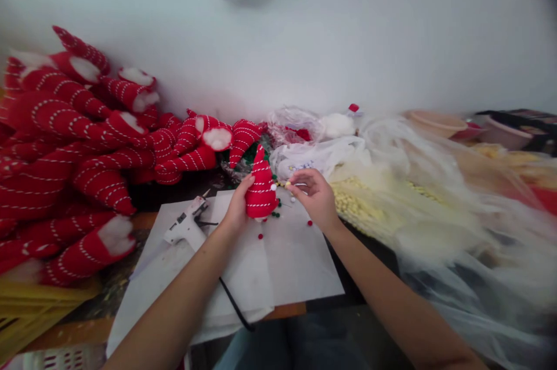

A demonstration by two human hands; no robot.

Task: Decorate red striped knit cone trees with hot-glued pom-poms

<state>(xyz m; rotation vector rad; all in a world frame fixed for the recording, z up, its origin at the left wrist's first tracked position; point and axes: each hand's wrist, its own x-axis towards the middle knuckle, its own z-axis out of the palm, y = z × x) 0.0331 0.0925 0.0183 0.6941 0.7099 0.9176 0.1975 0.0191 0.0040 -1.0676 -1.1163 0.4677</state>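
White paper (287,265), red white-striped cone (261,187)

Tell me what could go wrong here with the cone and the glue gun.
The glue gun lies on the paper beside the left hand; its nozzle might burn skin. Its cord runs under the forearm and could snag. The loose beads near the cone could roll away.
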